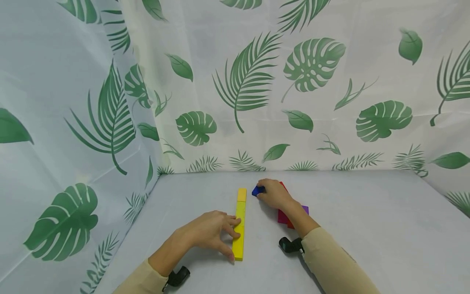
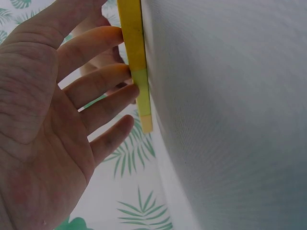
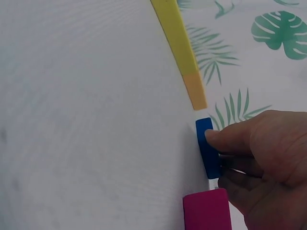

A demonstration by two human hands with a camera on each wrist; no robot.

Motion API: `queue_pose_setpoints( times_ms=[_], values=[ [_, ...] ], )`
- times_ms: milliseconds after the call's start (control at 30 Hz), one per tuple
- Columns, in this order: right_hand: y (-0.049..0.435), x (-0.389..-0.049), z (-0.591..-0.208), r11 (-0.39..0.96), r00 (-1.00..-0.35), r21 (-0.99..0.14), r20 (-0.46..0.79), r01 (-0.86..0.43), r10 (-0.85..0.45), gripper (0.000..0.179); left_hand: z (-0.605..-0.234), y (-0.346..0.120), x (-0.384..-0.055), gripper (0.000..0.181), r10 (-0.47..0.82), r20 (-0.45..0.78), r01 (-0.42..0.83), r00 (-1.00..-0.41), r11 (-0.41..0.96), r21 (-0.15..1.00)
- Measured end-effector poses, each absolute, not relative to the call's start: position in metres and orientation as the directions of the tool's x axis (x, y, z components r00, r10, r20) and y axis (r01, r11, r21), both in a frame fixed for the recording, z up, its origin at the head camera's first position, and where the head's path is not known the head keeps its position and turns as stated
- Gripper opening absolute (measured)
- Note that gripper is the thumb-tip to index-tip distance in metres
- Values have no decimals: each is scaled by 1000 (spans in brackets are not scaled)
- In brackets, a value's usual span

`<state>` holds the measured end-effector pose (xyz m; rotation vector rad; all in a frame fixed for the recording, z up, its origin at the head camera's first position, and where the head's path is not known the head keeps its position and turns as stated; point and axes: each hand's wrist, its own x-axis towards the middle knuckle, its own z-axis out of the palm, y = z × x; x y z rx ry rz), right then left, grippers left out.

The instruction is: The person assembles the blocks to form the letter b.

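Observation:
A row of yellow blocks (image 1: pixel 238 246) lies end to end on the table, with a short orange-yellow block (image 1: pixel 242 194) at its far end. My left hand (image 1: pixel 209 230) has its fingers spread along the row's left side, fingertips right at the yellow blocks. To the right of the far end, my right hand (image 1: pixel 273 193) pinches a blue block (image 3: pixel 207 148) between thumb and fingers. In the right wrist view the blue block stands close past the orange-yellow end, with a small gap between them.
Beneath and behind the right forearm lie a magenta block (image 3: pixel 206 211), a purple block (image 1: pixel 305 209) and red pieces (image 1: pixel 283 185), partly hidden. A white sheet with green leaves (image 1: pixel 249 122) hangs behind the table (image 1: pixel 385 228) and along its left side.

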<state>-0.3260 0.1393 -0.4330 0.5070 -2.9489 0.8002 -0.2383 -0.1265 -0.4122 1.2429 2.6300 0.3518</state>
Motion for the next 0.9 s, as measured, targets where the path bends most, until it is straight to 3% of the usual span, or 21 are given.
queue_pose_setpoints(
  times_ms=[633, 900],
  values=[
    [135, -343, -432, 802, -947, -509, 103, -313, -304, 37, -411, -126, -238, 65, 784, -78, 735, -616, 608, 302],
    [137, -347, -434, 802, -950, -514, 100, -305, -297, 42, -412, -126, -239, 65, 787, -80, 735, -612, 604, 307]
  ],
)
